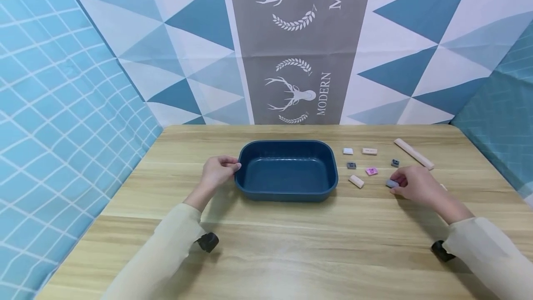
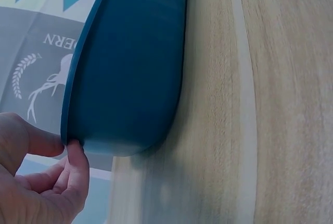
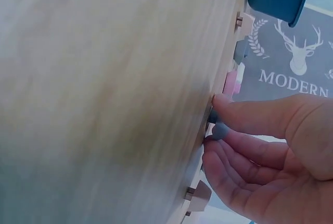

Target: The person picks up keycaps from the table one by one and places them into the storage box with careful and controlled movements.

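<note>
At the left end of a dark blue rectangular basin (image 1: 287, 196), my left hand (image 1: 217, 171) pinches the rim between thumb and fingers; the left wrist view shows the same grip on the basin's wall (image 2: 125, 67). Over on the right, my right hand (image 1: 418, 185) holds a small blue-grey block (image 1: 391, 183) at the table top, thumb on one side and fingers on the other. In the right wrist view the fingers hide part of this block (image 3: 219, 130). Nearest to it are a pink block (image 1: 371, 171) and a dark grey block (image 1: 395, 163).
Between basin and right hand lie a white block (image 1: 348, 151), a beige block (image 1: 369, 151), another dark grey block (image 1: 351, 165) and a short beige block (image 1: 356, 181). A long beige stick (image 1: 413, 153) lies farther right. A patterned curtain (image 1: 291, 50) hangs behind the wooden table (image 1: 270, 244).
</note>
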`<state>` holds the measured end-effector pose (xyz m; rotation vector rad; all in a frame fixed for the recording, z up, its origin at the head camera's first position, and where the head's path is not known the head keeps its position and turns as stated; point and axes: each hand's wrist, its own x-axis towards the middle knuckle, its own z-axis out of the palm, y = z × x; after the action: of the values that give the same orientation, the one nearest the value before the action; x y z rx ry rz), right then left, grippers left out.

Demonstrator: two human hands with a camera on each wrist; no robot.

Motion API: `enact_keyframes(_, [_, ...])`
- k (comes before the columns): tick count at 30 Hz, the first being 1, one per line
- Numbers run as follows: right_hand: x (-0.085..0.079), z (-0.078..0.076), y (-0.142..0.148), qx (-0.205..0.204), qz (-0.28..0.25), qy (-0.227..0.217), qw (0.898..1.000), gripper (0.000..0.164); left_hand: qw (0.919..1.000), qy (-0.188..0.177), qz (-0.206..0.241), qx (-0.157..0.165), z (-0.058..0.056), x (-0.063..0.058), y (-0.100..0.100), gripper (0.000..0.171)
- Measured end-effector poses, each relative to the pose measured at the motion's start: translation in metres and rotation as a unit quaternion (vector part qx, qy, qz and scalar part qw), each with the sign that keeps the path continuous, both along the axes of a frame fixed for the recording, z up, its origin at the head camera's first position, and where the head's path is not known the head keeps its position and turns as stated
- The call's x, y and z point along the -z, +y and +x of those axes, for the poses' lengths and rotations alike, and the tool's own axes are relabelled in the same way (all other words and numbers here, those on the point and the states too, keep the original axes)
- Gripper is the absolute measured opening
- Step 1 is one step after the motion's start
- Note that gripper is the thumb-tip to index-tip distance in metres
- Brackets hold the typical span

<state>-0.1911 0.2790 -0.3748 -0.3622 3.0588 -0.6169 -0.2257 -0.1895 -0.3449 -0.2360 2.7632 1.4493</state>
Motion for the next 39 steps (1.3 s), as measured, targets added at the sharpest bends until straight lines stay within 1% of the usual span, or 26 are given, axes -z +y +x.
enact_keyframes(5, [-0.002, -0.002, 0.001, 0.002, -0.002, -0.014, 1.000, 0.021, 1.0000, 0.001, 0.000, -0.003, 0.000, 0.000, 0.002, 0.023])
enact_keyframes(9, [0.000, -0.003, 0.001, 0.006, -0.007, -0.024, 1.000, 0.018, 1.0000, 0.002, -0.002, 0.001, 0.000, -0.001, 0.001, 0.023])
enact_keyframes(16, [0.000, -0.001, 0.005, -0.001, -0.011, -0.018, 1.000, 0.015, 0.9999, 0.002, 0.011, 0.003, -0.002, 0.000, 0.001, 0.024])
enact_keyframes(25, [-0.006, 0.000, 0.001, -0.004, -0.009, -0.029, 1.000, 0.014, 0.9998, 0.000, 0.017, 0.006, 0.000, -0.001, 0.001, 0.024])
enact_keyframes(34, [-0.011, 0.001, -0.001, -0.006, -0.028, -0.035, 0.999, 0.017, 0.9999, 0.010, 0.007, 0.008, 0.001, 0.000, 0.000, 0.023])
enact_keyframes(39, [-0.011, 0.002, -0.001, -0.005, -0.032, -0.033, 0.999, 0.019, 0.9999, 0.007, 0.009, 0.005, 0.000, 0.000, 0.000, 0.023])
